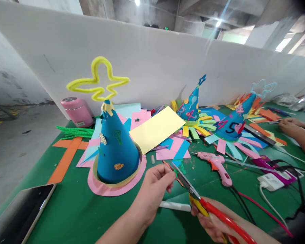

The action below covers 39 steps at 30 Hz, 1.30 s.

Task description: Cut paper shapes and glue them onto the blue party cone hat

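Note:
My right hand (210,220) is closed round the handles of a pair of scissors (186,184), one red and one yellow. The metal blades point up and left, parted slightly at the tips. Right at those tips my left hand (155,184) makes a pinch; a tiny green bit shows beside its fingers, but what they hold is too small to name. A blue cone party hat (119,145) with a pink brim, small stickers and a yellow pipe-cleaner shape (99,88) on top stands to the left. A white stick (175,205) lies below my hands.
A pink glue gun (215,162) with a cable lies to the right, near a purple power strip (282,169). Two more cone hats (190,105) stand behind. Coloured paper, a phone (20,213) and a pink canister (77,112) are around. Another person's hand (292,127) is at far right.

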Each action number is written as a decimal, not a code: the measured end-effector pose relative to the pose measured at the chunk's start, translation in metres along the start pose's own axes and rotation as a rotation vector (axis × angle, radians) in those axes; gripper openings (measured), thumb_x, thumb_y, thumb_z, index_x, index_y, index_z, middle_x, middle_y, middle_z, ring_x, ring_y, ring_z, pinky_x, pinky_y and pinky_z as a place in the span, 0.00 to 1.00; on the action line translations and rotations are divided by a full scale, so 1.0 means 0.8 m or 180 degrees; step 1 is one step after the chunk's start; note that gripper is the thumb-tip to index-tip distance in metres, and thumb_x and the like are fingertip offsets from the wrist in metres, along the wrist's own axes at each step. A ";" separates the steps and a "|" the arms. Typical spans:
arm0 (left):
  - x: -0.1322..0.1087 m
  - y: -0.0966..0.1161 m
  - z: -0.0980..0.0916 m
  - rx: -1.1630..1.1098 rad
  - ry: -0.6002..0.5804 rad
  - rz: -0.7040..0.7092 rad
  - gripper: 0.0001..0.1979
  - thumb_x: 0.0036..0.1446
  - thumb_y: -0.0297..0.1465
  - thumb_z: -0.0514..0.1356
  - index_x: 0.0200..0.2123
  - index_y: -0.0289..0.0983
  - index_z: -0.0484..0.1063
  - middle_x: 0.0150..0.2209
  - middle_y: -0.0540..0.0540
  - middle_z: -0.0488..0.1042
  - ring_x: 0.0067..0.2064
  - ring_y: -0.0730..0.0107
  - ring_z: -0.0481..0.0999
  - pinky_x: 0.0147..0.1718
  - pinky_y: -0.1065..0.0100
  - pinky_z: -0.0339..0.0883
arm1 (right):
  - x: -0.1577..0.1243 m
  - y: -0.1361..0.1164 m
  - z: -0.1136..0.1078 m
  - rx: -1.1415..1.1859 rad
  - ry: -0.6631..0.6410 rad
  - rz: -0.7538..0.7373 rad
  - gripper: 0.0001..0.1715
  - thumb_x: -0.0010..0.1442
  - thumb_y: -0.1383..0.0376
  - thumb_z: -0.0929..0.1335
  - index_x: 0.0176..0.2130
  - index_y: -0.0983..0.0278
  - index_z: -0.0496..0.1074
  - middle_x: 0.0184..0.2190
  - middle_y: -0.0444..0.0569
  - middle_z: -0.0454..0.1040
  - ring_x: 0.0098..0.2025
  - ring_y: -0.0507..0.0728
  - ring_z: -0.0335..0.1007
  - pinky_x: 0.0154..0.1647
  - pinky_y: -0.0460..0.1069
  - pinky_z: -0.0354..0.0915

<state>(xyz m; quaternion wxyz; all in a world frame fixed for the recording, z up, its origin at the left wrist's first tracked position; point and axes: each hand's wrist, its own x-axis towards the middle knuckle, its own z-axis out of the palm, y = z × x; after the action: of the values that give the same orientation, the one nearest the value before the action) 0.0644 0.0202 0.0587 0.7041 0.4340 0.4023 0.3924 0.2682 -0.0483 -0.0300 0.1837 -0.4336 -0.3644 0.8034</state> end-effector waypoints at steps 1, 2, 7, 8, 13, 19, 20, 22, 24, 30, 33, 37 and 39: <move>0.000 0.000 0.000 0.0001 0.0010 0.0004 0.12 0.46 0.30 0.59 0.15 0.35 0.61 0.15 0.54 0.60 0.20 0.78 0.57 0.21 0.74 0.51 | -0.001 -0.003 0.001 0.0104 -0.0059 0.0117 0.30 0.48 0.43 0.64 0.39 0.65 0.63 0.20 0.36 0.54 0.16 0.44 0.50 0.17 0.42 0.51; 0.000 0.001 0.000 0.0003 0.0017 0.0005 0.12 0.46 0.30 0.59 0.15 0.35 0.61 0.15 0.54 0.60 0.20 0.78 0.57 0.20 0.74 0.51 | -0.002 -0.005 0.003 0.0238 -0.0100 0.0227 0.31 0.47 0.43 0.64 0.39 0.65 0.63 0.20 0.37 0.54 0.16 0.44 0.51 0.17 0.42 0.51; 0.000 -0.001 0.000 0.0036 0.0022 -0.0016 0.12 0.46 0.30 0.59 0.15 0.35 0.62 0.15 0.54 0.60 0.20 0.78 0.57 0.21 0.74 0.51 | -0.001 -0.003 0.004 0.0450 -0.0037 0.0339 0.33 0.47 0.42 0.64 0.40 0.65 0.62 0.19 0.36 0.54 0.16 0.44 0.51 0.17 0.41 0.51; 0.001 -0.002 0.000 0.0036 0.0016 -0.0025 0.12 0.46 0.29 0.59 0.15 0.35 0.61 0.15 0.54 0.60 0.20 0.78 0.57 0.21 0.74 0.51 | 0.000 -0.002 0.004 0.0454 -0.0009 0.0346 0.32 0.47 0.43 0.64 0.40 0.65 0.61 0.19 0.36 0.53 0.16 0.44 0.51 0.16 0.41 0.51; 0.002 -0.005 -0.001 0.0007 0.0007 -0.0046 0.12 0.47 0.29 0.59 0.16 0.35 0.61 0.16 0.55 0.60 0.20 0.79 0.57 0.21 0.74 0.52 | 0.003 0.004 0.004 0.0492 -0.0006 0.0406 0.32 0.47 0.42 0.63 0.39 0.65 0.61 0.18 0.35 0.52 0.15 0.43 0.49 0.14 0.40 0.49; 0.003 -0.006 -0.001 -0.0006 -0.0007 -0.0093 0.12 0.47 0.29 0.59 0.16 0.35 0.62 0.16 0.55 0.59 0.21 0.79 0.57 0.21 0.74 0.52 | 0.006 0.002 0.006 0.0462 -0.0039 0.0194 0.30 0.48 0.45 0.66 0.39 0.65 0.60 0.17 0.34 0.52 0.14 0.43 0.49 0.13 0.39 0.49; 0.003 -0.006 -0.001 0.0000 -0.0010 -0.0091 0.12 0.47 0.29 0.59 0.16 0.35 0.62 0.16 0.55 0.59 0.21 0.79 0.57 0.21 0.74 0.52 | 0.005 0.000 0.008 0.0448 -0.0097 0.0205 0.30 0.47 0.45 0.66 0.39 0.65 0.60 0.17 0.34 0.52 0.14 0.43 0.49 0.13 0.39 0.49; 0.003 -0.005 -0.001 0.0009 -0.0016 -0.0074 0.12 0.47 0.29 0.59 0.16 0.35 0.61 0.16 0.55 0.59 0.21 0.79 0.57 0.21 0.74 0.52 | -0.001 -0.006 0.015 0.0383 -0.0126 0.0088 0.30 0.47 0.46 0.67 0.39 0.66 0.61 0.17 0.34 0.52 0.14 0.43 0.48 0.13 0.39 0.48; 0.002 -0.004 -0.001 0.0007 -0.0013 -0.0059 0.12 0.47 0.29 0.58 0.16 0.35 0.61 0.16 0.55 0.59 0.20 0.79 0.57 0.21 0.74 0.52 | -0.010 -0.013 0.026 0.0289 -0.0027 -0.0204 0.30 0.46 0.47 0.68 0.39 0.66 0.62 0.17 0.34 0.52 0.15 0.42 0.47 0.14 0.39 0.46; 0.000 -0.004 0.002 0.0067 -0.0002 -0.0069 0.11 0.47 0.29 0.58 0.16 0.35 0.61 0.16 0.55 0.59 0.20 0.79 0.57 0.21 0.74 0.52 | -0.021 -0.022 0.044 0.0373 0.0252 -0.0721 0.29 0.48 0.47 0.68 0.38 0.66 0.63 0.18 0.35 0.54 0.15 0.41 0.45 0.14 0.39 0.44; 0.000 -0.006 0.004 0.0089 0.0003 -0.0126 0.11 0.47 0.28 0.58 0.16 0.34 0.62 0.16 0.54 0.61 0.20 0.79 0.57 0.20 0.75 0.51 | -0.009 -0.020 0.032 0.0644 0.0123 -0.0578 0.31 0.42 0.45 0.69 0.36 0.64 0.62 0.17 0.34 0.55 0.13 0.41 0.47 0.13 0.40 0.48; 0.001 -0.007 0.006 0.0099 -0.0003 -0.0134 0.11 0.47 0.27 0.58 0.16 0.34 0.62 0.16 0.55 0.61 0.20 0.80 0.56 0.20 0.75 0.50 | 0.000 -0.019 0.018 0.0818 0.0327 -0.0493 0.28 0.43 0.47 0.70 0.35 0.62 0.61 0.15 0.33 0.54 0.12 0.43 0.50 0.13 0.41 0.50; 0.001 -0.008 0.006 0.0106 -0.0038 -0.0134 0.11 0.47 0.26 0.58 0.15 0.34 0.62 0.15 0.55 0.61 0.20 0.80 0.56 0.20 0.76 0.50 | 0.000 -0.020 0.015 0.0775 0.0492 -0.0630 0.27 0.44 0.48 0.70 0.35 0.62 0.60 0.15 0.32 0.53 0.12 0.42 0.50 0.13 0.41 0.49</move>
<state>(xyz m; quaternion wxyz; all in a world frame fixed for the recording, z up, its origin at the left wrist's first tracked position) 0.0701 0.0174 0.0542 0.7073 0.4394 0.4137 0.3682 0.2577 -0.0427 -0.0137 0.3405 -0.4307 -0.2902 0.7838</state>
